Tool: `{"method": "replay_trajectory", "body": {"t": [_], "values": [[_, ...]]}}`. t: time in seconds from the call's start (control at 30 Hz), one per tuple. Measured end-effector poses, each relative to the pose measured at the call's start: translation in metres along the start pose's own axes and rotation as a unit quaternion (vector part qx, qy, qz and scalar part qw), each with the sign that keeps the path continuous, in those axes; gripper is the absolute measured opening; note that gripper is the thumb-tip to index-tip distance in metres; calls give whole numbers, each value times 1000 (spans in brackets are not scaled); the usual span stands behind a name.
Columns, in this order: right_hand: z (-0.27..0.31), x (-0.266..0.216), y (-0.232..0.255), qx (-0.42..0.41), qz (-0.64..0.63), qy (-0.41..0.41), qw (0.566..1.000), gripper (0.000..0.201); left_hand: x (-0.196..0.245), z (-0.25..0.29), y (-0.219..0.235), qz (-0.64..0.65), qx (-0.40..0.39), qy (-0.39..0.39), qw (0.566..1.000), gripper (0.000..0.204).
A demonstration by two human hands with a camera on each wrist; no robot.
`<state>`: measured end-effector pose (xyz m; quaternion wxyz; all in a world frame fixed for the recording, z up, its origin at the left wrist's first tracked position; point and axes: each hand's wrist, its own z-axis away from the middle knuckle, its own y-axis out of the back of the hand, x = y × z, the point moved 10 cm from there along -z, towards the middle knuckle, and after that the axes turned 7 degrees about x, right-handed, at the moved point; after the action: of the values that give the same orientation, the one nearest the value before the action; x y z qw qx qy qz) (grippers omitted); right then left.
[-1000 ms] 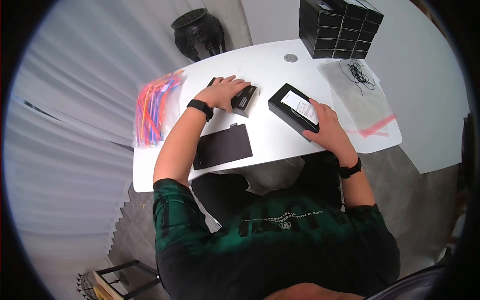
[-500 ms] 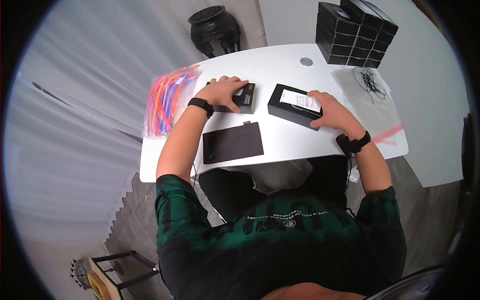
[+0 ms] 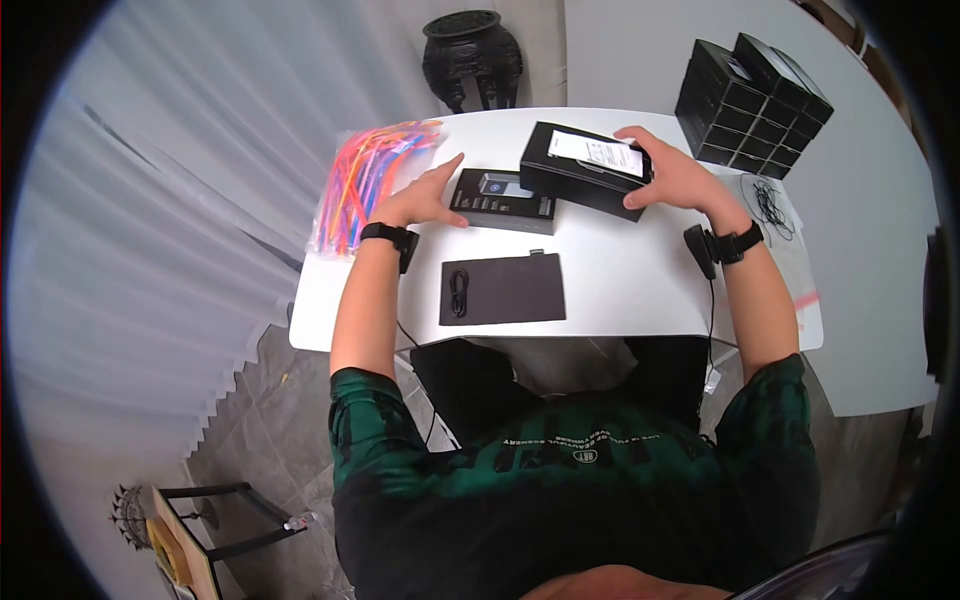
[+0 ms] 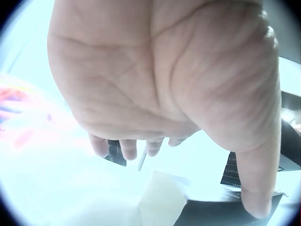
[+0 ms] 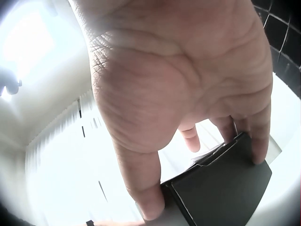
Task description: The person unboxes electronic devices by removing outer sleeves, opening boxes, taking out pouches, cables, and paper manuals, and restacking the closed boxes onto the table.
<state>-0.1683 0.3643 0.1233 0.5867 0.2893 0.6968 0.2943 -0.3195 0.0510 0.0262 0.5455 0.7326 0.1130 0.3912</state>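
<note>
My right hand [image 3: 680,180] grips the right end of a black box [image 3: 575,183] with a white printed label [image 3: 598,153] on top. In the right wrist view, thumb and fingers lie on opposite sides of the box's dark end [image 5: 216,188]. The box's left part overlaps a flatter black box [image 3: 485,203] printed with a device picture. At that printed box's left end is my left hand [image 3: 425,200], fingers extended and thumb apart. The left wrist view shows its thumb over a dark box edge [image 4: 211,212]. Nearer me lies a dark pouch [image 3: 520,290] with a coiled black cable [image 3: 458,292] on it.
A bag of colourful strips [image 3: 370,185] lies at the table's left. Stacked black boxes [image 3: 745,110] stand at the back right, with tangled black cord [image 3: 768,208] on clear plastic in front. Behind the white table [image 3: 640,290] is a black ornate stand [image 3: 472,60].
My right hand has moved the labelled box up and left, over the printed box's right end. My left hand has drawn back from across the printed box to its left end. The head view has shifted.
</note>
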Motion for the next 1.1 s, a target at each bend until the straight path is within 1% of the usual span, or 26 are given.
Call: {"method": "replay_trajectory", "body": {"t": [0.03, 0.1, 0.13, 0.17, 0.2, 0.23, 0.27, 0.3, 0.33, 0.37, 0.43, 0.47, 0.57, 0.6, 0.67, 0.7, 0.83, 0.9, 0.93, 1.0, 1.03, 1.07, 1.1], "values": [[-13, -7, -7, -5, -2, 2, 1000, 93, -5, 3, -2, 44, -3, 9, 999, 130], [-31, -29, -30, -38, -36, 26, 998, 91, -10, 7, -9, 59, 10, 8, 998, 128], [-35, -44, -40, -63, -52, 26, 996, 89, -10, 8, -10, 98, 22, 1, 995, 128], [-43, -44, -52, -66, -53, 29, 996, 89, -7, 9, -9, 138, 35, -7, 990, 127], [-52, -42, -69, -75, -57, 46, 995, 89, -7, 12, -7, 122, 56, -4, 991, 127], [-57, -51, -79, -83, -61, 62, 993, 88, -6, 15, -5, 121, 58, -3, 991, 127], [-58, -53, -84, -88, -42, 43, 994, 88, -8, 17, -5, 168, 54, 25, 984, 127], [-60, -56, -89, -90, -41, 44, 994, 88, -10, 20, -6, 213, 51, 52, 974, 128], [-63, -58, -94, -90, -29, 44, 995, 87, -9, 23, -2, 205, 77, 60, 974, 123], [-66, -59, -96, -89, -17, 43, 995, 86, -11, 25, 0, 204, 79, 59, 974, 123], [-68, -65, -97, -89, -21, 43, 995, 86, -17, 27, -7, 264, 31, 97, 959, 115], [-69, -65, -97, -85, -23, 32, 996, 86, -16, 30, -7, 263, 30, 95, 960, 115], [-72, -62, -102, -88, -18, 16, 996, 86, -13, 36, -1, 302, 72, 97, 946, 97], [-72, -60, -105, -94, -11, 13, 995, 87, -11, 36, -3, 303, 72, 97, 945, 97], [-74, -51, -111, -86, 12, 17, 996, 89, -10, 37, -6, 372, 90, 99, 919, 88], [-75, -48, -113, -76, 34, 22, 996, 91, -10, 37, -8, 375, 88, 101, 917, 88], [-74, -44, -115, -81, 41, 9, 996, 97, -13, 38, -7, 371, 102, 117, 915, 81], [-75, -41, -116, -84, 47, 24, 995, 103, -11, 38, -6, 376, 101, 118, 913, 79], [-73, -39, -117, -84, 46, 20, 995, 103, -10, 40, -6, 381, 103, 122, 910, 79], [-69, -44, -114, -62, 40, 49, 996, 100, -12, 41, -9, 388, 101, 127, 907, 78], [-63, -46, -114, -62, 38, 46, 996, 100, -12, 40, -9, 386, 101, 122, 909, 78], [-51, -63, -95, 32, 72, 92, 993, 95, -12, 41, -9, 383, 101, 117, 911, 78], [-36, -81, -79, 125, 105, 137, 977, 90, -12, 42, -10, 383, 99, 118, 911, 78]]}}
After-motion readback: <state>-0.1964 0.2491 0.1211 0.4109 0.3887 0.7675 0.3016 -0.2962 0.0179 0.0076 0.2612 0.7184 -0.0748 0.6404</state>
